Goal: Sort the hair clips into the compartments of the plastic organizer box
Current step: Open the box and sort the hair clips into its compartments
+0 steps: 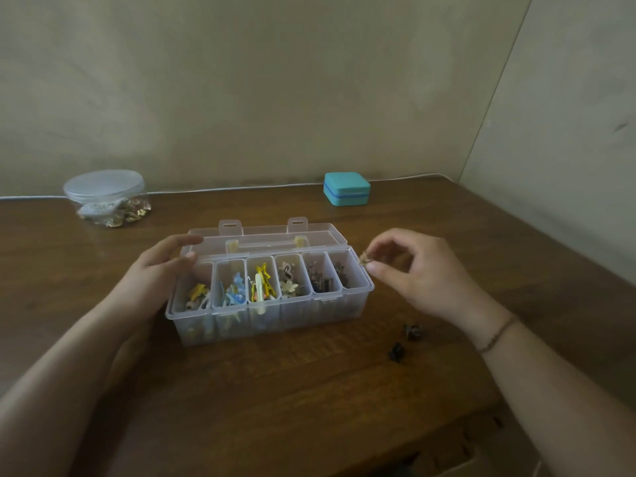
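Note:
A clear plastic organizer box (pixel 275 321) stands open in the middle of the wooden table, its lid (pixel 268 235) folded back. Several compartments in a row hold clips: yellow and white at the left, then blue, yellow, cream flowers, and dark brown ones at the right. My left hand (pixel 161 266) rests against the box's left end, thumb on the rim. My right hand (pixel 409 270) pinches a small tan hair clip (pixel 364 259) just above the box's right end. Two dark clips (pixel 413 331) (pixel 396 351) lie on the table right of the box.
A clear round jar (pixel 106 196) with gold and white pieces stands at the back left. A teal case (pixel 347 188) sits at the back near the wall. A white cable (pixel 241 189) runs along the table's far edge. The table's front edge is near bottom right.

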Action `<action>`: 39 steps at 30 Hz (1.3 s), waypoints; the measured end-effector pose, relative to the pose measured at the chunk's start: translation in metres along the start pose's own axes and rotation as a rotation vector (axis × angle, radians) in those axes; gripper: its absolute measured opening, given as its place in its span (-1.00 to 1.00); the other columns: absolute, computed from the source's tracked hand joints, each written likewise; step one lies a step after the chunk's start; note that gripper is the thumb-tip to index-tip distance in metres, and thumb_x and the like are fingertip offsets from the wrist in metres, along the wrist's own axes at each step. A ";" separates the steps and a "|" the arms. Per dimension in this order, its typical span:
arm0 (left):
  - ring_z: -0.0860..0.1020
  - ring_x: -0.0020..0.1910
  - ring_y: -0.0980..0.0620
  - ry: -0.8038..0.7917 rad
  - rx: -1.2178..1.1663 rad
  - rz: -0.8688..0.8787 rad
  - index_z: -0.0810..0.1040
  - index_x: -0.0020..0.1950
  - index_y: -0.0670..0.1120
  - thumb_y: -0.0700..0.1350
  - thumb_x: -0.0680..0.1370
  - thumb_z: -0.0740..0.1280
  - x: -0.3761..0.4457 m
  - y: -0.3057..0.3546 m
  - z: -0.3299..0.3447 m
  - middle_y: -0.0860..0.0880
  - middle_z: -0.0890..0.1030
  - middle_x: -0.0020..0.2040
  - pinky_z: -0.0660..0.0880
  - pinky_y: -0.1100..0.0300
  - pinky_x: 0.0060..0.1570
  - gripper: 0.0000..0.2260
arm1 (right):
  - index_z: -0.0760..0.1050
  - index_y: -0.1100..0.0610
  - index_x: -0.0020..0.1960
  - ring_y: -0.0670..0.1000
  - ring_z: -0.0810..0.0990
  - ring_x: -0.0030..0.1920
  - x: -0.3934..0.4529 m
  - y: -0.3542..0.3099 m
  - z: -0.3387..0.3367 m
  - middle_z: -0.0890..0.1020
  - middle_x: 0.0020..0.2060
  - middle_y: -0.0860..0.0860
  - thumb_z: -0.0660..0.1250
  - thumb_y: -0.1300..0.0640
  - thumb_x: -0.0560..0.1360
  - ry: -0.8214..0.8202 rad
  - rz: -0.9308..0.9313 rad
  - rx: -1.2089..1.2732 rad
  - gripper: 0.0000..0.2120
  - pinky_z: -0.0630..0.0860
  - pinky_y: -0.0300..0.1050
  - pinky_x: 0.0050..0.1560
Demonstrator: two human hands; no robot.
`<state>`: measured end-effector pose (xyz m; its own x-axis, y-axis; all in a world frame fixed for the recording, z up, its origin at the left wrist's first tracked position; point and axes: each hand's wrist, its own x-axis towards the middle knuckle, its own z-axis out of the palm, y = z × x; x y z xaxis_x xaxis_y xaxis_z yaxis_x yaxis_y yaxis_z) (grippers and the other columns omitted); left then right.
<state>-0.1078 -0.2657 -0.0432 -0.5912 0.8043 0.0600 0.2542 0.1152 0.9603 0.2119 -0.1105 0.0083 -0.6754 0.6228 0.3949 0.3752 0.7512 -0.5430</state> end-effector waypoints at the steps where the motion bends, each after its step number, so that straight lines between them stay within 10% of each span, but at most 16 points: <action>1: 0.53 0.26 -0.10 -0.001 -0.002 0.007 0.61 0.07 0.23 -0.16 0.63 0.26 -0.001 0.000 0.000 -0.08 0.56 0.28 0.39 -0.20 0.33 -0.73 | 0.56 -0.09 -0.07 -0.18 0.58 -0.13 0.004 -0.004 0.008 0.61 -0.18 -0.18 0.42 0.07 0.46 -0.029 -0.015 -0.020 -0.90 0.43 -0.35 -0.20; 15: 0.52 0.28 -0.09 -0.031 0.026 0.024 0.60 0.14 0.27 -0.06 0.63 0.27 0.004 -0.007 -0.005 -0.03 0.57 0.28 0.38 -0.22 0.33 -0.76 | 0.45 -0.31 0.08 -0.43 0.30 0.23 -0.077 0.039 -0.002 0.41 0.11 -0.42 0.33 0.02 0.53 -0.308 0.065 -0.174 -0.76 0.32 -0.52 0.07; 23: 0.46 0.32 -0.07 -0.024 0.054 0.015 0.57 0.20 0.20 -0.10 0.65 0.23 0.004 -0.005 -0.003 -0.01 0.51 0.32 0.36 -0.20 0.35 -0.76 | 0.57 -0.15 0.04 -0.29 0.56 0.05 -0.014 0.015 -0.010 0.60 -0.02 -0.30 0.41 0.16 0.47 0.084 -0.033 -0.028 -0.76 0.43 -0.48 0.04; 28: 0.48 0.31 -0.07 -0.027 0.058 0.018 0.55 0.20 0.23 -0.09 0.65 0.24 0.002 -0.003 -0.004 -0.01 0.52 0.32 0.38 -0.20 0.33 -0.76 | 0.59 -0.06 0.08 -0.21 0.56 0.04 0.032 -0.002 0.022 0.62 -0.01 -0.21 0.39 0.11 0.49 -0.052 -0.018 0.030 -0.82 0.57 -0.17 0.07; 33: 0.43 0.35 -0.05 -0.028 0.085 0.010 0.52 0.31 0.13 -0.09 0.65 0.23 0.001 0.000 -0.002 -0.01 0.50 0.35 0.36 -0.14 0.36 -0.74 | 0.55 -0.11 0.06 -0.25 0.56 0.04 0.009 0.001 0.020 0.62 -0.02 -0.22 0.36 0.11 0.50 0.096 -0.014 0.071 -0.82 0.52 -0.39 0.00; 39: 0.44 0.36 -0.08 -0.038 0.102 -0.019 0.53 0.27 0.21 0.15 0.43 0.25 -0.004 0.006 -0.003 -0.01 0.53 0.32 0.36 -0.21 0.35 -0.60 | 0.48 -0.32 0.07 -0.24 0.51 0.12 -0.069 0.022 0.008 0.48 0.14 -0.31 0.26 -0.35 0.40 -0.194 -0.096 -0.113 -0.72 0.45 -0.45 0.01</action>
<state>-0.1066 -0.2697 -0.0371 -0.5678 0.8226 0.0296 0.3207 0.1879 0.9284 0.2612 -0.1390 -0.0369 -0.8165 0.5019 0.2855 0.3645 0.8315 -0.4192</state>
